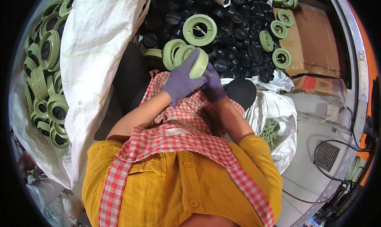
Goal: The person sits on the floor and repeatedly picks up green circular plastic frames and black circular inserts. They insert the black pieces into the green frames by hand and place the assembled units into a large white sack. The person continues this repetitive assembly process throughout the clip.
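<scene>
My left hand, in a purple knit glove, grips a pale green plastic ring-shaped part that is tilted on its edge above my lap. Close against it, my right hand, gloved the same way, has its fingers at the ring's lower right side; what they hold is mostly hidden. Just beyond my left hand, more green rings lean together. A larger green ring with thin inner spokes lies flat on a heap of black round plastic caps.
At left, a white woven sack stands beside many green rings with black centres. Several green rings lie by flattened cardboard at right. A white bag holds thin green plastic scraps. A black cable runs near a vent.
</scene>
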### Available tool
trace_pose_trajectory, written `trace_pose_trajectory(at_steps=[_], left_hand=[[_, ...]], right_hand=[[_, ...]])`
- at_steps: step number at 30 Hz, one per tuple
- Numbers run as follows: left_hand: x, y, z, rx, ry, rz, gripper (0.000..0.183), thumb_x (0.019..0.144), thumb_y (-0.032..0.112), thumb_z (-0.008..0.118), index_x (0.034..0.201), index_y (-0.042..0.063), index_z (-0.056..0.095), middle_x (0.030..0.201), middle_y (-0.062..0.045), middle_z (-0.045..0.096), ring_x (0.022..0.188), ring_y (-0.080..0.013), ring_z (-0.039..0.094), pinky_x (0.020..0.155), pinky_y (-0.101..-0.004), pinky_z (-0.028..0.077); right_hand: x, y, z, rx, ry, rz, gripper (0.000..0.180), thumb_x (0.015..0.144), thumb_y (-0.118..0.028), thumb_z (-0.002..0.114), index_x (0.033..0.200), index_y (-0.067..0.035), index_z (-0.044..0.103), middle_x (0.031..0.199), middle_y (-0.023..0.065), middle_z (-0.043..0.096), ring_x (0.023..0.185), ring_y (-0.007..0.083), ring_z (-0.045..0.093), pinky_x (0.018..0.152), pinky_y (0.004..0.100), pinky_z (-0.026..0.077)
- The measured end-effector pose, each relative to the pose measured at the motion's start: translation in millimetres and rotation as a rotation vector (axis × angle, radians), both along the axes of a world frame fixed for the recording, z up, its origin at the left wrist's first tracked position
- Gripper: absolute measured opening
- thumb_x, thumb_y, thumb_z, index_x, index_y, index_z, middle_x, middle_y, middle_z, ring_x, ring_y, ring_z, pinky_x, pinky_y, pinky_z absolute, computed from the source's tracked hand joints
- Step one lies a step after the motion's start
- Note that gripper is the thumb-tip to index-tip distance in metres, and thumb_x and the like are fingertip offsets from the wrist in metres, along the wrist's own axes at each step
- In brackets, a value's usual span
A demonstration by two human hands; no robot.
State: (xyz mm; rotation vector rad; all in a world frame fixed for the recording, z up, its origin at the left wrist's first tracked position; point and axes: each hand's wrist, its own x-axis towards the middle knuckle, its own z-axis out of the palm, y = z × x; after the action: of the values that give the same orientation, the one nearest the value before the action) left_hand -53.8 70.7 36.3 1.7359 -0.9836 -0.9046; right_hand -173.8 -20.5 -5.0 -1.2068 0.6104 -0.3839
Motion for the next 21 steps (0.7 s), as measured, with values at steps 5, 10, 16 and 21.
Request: trace_pose_trajectory(at_steps=[5, 10, 16, 21], left_hand=[[16.4, 4.3, 1.6, -0.065, 1.254, -0.104, 0.042, 0.078, 0.015, 0.063, 0.116, 0.002, 0.051, 0.097, -0.007, 0.059, 0.087, -0.0139, 0.058, 0.074, -0.0248, 0.047], [21.2, 13.8, 2.6, -0.337, 0.495, -0.433, 0.042, 0.080, 0.017, 0.062, 0.118, 0.002, 0.050, 0.099, -0.007, 0.058, 0.090, -0.0139, 0.058, 0.076, -0.0269, 0.049], [-13.0, 11.6, -16.9, -0.122, 0.532, -0.015, 0.061, 0.077, 0.023, 0.066, 0.129, 0.003, 0.042, 0.099, -0.007, 0.060, 0.085, -0.0112, 0.057, 0.074, -0.0262, 0.047], [-13.7, 9.0, -24.3, -0.172, 0.523, 0.018, 0.061, 0.078, 0.024, 0.065, 0.131, 0.004, 0.041, 0.098, -0.008, 0.061, 0.083, -0.0130, 0.058, 0.071, -0.0278, 0.049]], right_hand=[[-13.4, 3.5, 16.8, -1.012, -0.087, 0.071, 0.030, 0.067, -0.003, 0.070, 0.089, -0.003, 0.049, 0.111, 0.0194, 0.051, 0.098, 0.0307, 0.054, 0.088, 0.0384, 0.043], [-18.8, -9.6, 56.5, -1.285, -0.322, 0.359, 0.036, 0.061, -0.002, 0.074, 0.088, -0.003, 0.050, 0.104, 0.0188, 0.054, 0.095, 0.0386, 0.053, 0.080, 0.0412, 0.046], [-20.3, 1.5, 28.4, 0.163, 0.306, -0.110, 0.064, 0.086, -0.031, 0.062, 0.126, 0.000, 0.022, 0.108, 0.0142, 0.053, 0.083, 0.0198, 0.060, 0.060, 0.0316, 0.053], [-30.2, -3.6, -6.2, -0.319, 0.085, 0.000, 0.072, 0.086, -0.018, 0.056, 0.138, -0.003, 0.008, 0.103, 0.0147, 0.058, 0.079, 0.0181, 0.061, 0.061, 0.0294, 0.051]])
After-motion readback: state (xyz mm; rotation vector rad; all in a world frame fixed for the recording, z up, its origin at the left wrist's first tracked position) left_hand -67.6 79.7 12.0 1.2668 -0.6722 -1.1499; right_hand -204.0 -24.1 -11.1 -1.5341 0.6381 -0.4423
